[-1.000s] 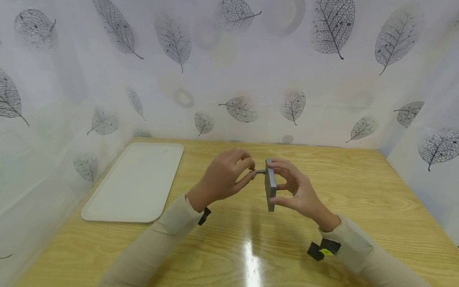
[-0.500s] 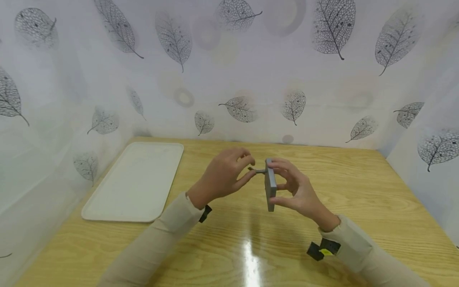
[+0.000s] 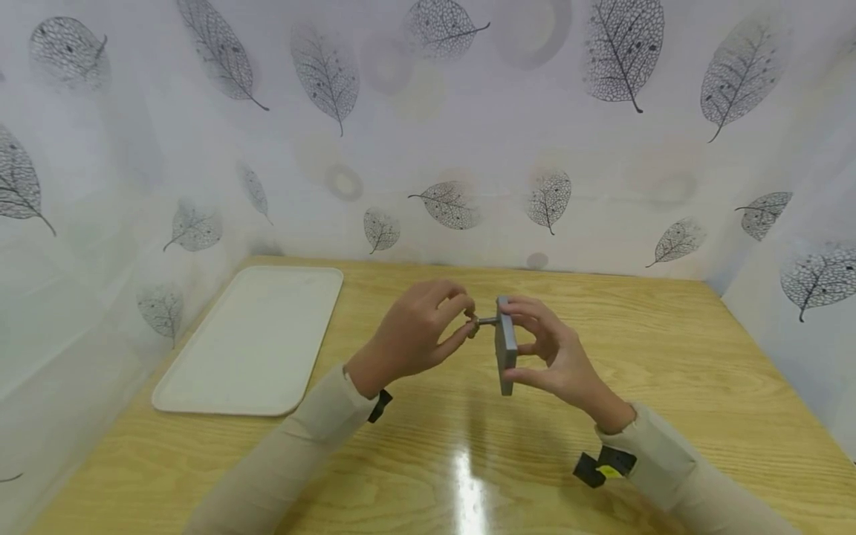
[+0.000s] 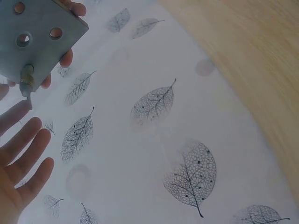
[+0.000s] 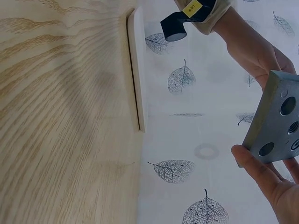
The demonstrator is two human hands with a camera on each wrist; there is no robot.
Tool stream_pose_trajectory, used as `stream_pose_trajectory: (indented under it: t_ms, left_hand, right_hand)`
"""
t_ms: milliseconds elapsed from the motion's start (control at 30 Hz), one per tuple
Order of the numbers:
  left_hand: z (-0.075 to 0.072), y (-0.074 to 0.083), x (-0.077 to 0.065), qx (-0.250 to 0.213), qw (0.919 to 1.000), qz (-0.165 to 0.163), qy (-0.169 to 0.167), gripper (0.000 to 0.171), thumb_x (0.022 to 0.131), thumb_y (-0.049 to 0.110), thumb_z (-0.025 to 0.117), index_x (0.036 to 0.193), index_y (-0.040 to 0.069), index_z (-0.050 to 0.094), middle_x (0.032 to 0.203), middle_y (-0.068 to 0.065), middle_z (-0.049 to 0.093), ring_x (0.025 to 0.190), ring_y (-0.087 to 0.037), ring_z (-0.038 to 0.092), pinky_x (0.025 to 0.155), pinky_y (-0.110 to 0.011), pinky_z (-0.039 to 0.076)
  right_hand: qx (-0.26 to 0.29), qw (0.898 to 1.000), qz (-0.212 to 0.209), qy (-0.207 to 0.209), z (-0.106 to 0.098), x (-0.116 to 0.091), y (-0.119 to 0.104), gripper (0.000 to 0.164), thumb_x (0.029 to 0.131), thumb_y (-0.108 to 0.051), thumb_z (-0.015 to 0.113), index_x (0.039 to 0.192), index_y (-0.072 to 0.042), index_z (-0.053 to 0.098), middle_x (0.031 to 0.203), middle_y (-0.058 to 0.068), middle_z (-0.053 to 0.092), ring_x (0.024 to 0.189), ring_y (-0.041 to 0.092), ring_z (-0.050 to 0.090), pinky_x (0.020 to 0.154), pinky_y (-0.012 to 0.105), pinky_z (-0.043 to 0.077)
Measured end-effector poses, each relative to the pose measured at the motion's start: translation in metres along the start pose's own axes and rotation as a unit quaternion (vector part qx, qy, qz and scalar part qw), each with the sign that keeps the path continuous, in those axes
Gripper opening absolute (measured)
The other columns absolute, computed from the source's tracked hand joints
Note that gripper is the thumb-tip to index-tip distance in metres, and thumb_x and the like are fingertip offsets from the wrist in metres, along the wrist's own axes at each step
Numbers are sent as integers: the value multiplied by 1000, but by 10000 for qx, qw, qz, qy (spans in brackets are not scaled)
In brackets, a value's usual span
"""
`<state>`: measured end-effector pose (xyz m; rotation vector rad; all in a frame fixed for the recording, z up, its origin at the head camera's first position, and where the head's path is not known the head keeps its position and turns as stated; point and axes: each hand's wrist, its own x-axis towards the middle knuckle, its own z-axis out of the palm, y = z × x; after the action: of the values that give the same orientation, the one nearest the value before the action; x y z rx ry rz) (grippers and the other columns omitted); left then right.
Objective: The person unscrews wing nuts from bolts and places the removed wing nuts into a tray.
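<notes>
My right hand (image 3: 551, 349) holds a grey metal plate (image 3: 506, 360) upright by its edges, above the table. Several round holes go through the plate (image 4: 44, 51), as the left wrist view shows; some look threaded in the right wrist view. From the plate's left face sticks out a bolt (image 3: 489, 321), which looks like a wing bolt with a flat head. At that head, the thumb and forefinger of my left hand (image 3: 414, 327) pinch it. Its other fingers are spread loosely in the left wrist view. How deep the bolt sits is hidden.
A white tray (image 3: 247, 342) lies on the left of the wooden table (image 3: 669, 357). Leaf-patterned white curtains (image 3: 468, 134) enclose the back and sides. Each wrist wears a dark camera mount (image 3: 605, 464).
The left thumb and forefinger parted at the bolt head half a second ago and have closed on it again; the head has turned. The right hand and plate stay nearly still.
</notes>
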<state>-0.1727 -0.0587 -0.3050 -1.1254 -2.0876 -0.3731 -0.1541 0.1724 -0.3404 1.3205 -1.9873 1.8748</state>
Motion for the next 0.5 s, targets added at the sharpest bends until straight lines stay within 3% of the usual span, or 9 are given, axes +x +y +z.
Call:
stream_pose_trajectory:
  t_ms: [267, 500]
  left_hand:
    - [3, 0, -4, -44, 9984, -51, -564, 22, 85, 31, 67, 95, 12, 66, 95, -2, 61, 82, -14, 58, 79, -30, 50]
    - [2, -2, 0, 84, 9988, -92, -481, 18, 85, 27, 67, 94, 11, 67, 95, -2, 62, 82, -15, 59, 75, -29, 51]
  right_hand:
    - [-25, 10000, -21, -9, 0, 0, -1, 68, 77, 5, 71, 137, -2, 41, 144, 1, 37, 127, 12, 47, 76, 31, 57]
    - [-6, 10000, -77, -19, 0, -1, -1, 68, 77, 6, 71, 137, -2, 41, 144, 2, 37, 127, 12, 48, 76, 31, 57]
